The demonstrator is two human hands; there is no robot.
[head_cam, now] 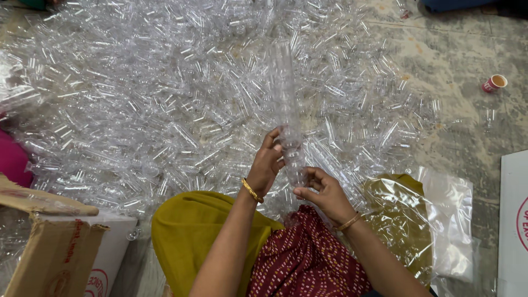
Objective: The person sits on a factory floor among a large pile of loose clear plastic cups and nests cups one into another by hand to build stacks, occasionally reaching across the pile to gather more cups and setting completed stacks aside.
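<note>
Cardboard box [52, 247], at 8 o'clock: open, on the floor. Left hand [267, 165]: fingers closed around the lower part of a stack of clear tubes [286, 110]. Stack's long axis ran toward 12 o'clock, over the loose heap of clear tubes [165, 99]. Right hand [324, 192]: pinched the stack's base, nearer the body. Paper cup [494, 83], at 2 o'clock.

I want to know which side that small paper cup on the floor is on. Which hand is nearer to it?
Right. The right hand lies below and left of the paper cup, across bare floor; the left hand sits farther left, beyond the stacked clear tubes.
</note>
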